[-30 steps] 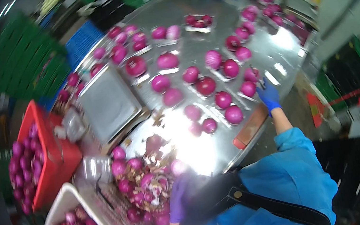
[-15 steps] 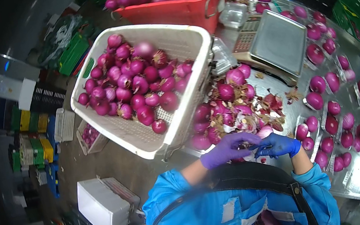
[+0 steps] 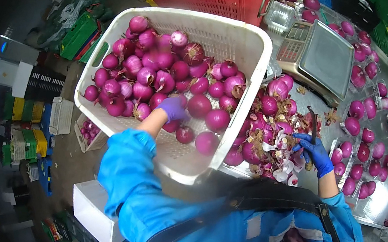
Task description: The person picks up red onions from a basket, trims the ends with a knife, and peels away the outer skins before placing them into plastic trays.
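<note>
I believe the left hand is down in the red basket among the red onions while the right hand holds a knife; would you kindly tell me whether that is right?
Not quite: the head view shows the left hand in the white basket, not the red one. It is among red onions, and the right hand holds a knife.

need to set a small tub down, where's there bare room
The scale's plate is bare. A narrow strip of metal table is free between the onion pile and the trayed onions, beside the right hand and its knife. Crowded: that pile, the trayed onions, and most of the white crate, where the left hand is among loose onions.
</note>
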A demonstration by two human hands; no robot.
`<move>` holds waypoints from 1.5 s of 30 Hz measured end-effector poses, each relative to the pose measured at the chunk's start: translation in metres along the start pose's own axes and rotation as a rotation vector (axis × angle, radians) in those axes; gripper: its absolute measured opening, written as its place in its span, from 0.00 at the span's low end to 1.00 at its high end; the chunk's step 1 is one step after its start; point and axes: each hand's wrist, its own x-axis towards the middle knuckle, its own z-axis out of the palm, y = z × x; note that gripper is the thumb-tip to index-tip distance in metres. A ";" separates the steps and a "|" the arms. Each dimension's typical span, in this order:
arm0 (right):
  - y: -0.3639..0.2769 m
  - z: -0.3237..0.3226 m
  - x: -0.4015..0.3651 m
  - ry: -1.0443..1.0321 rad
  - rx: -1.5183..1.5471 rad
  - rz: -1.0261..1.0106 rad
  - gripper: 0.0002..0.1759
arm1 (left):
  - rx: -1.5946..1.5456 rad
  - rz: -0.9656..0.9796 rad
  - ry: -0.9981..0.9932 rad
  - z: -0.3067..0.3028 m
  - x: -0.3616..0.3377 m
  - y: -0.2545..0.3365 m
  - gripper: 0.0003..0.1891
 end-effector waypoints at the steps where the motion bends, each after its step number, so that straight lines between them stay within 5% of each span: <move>1: 0.000 0.002 -0.001 0.025 -0.005 0.011 0.18 | 0.098 -0.071 -0.185 0.003 0.024 -0.009 0.42; 3: 0.000 0.003 -0.007 0.082 -0.018 0.016 0.18 | 0.206 -0.123 -0.368 0.027 0.068 -0.037 0.45; 6: 0.001 -0.004 -0.013 0.161 -0.030 0.027 0.18 | 0.178 -0.406 -0.041 0.087 0.099 -0.087 0.51; 7: 0.009 -0.008 -0.015 0.208 -0.005 0.021 0.18 | 0.131 -0.465 0.015 0.069 0.067 -0.057 0.57; 12: 0.029 -0.020 -0.013 0.279 0.057 0.027 0.18 | 0.133 -0.442 0.013 0.060 0.057 -0.055 0.60; 15: 0.036 -0.029 -0.006 0.243 0.022 0.009 0.17 | 0.150 -0.362 0.012 0.031 0.043 -0.050 0.58; 17: 0.032 -0.030 -0.004 0.219 0.008 -0.005 0.17 | -0.170 -0.254 0.020 -0.008 0.024 -0.051 0.55; 18: 0.028 -0.030 -0.003 0.193 -0.013 -0.011 0.17 | -0.384 -0.144 0.197 -0.011 0.012 -0.058 0.53; 20: 0.020 -0.029 -0.004 0.152 -0.044 -0.002 0.17 | -0.791 0.033 0.340 -0.042 -0.049 -0.019 0.44; 24: -0.009 -0.004 -0.008 0.065 -0.336 -0.103 0.18 | -1.157 0.412 0.521 -0.048 -0.136 0.063 0.44; 26: -0.028 0.021 -0.009 0.110 -0.522 -0.627 0.24 | -1.180 0.553 0.536 -0.032 -0.156 0.106 0.45; 31: -0.079 0.055 -0.042 0.104 -0.787 -0.757 0.40 | -1.252 0.568 0.102 0.023 -0.167 0.187 0.44; 34: -0.060 0.054 -0.044 0.110 -0.916 -0.806 0.40 | -1.134 0.510 0.075 0.055 -0.157 0.210 0.48; 36: -0.048 0.053 -0.046 0.139 -1.136 -0.746 0.39 | -0.958 0.507 0.231 0.070 -0.155 0.219 0.44; 38: -0.035 0.049 -0.046 0.181 -1.129 -0.808 0.38 | -0.969 0.545 0.262 0.079 -0.152 0.224 0.45; 40: -0.022 0.039 -0.042 0.207 -1.083 -0.702 0.43 | -0.791 0.565 0.359 0.084 -0.153 0.224 0.46; 44: 0.013 0.005 -0.034 0.193 -0.891 -0.527 0.37 | -0.832 0.569 0.393 0.088 -0.154 0.216 0.46; 45: 0.030 0.015 -0.022 0.094 -0.395 -0.716 0.35 | -0.769 0.637 0.513 0.087 -0.157 0.217 0.46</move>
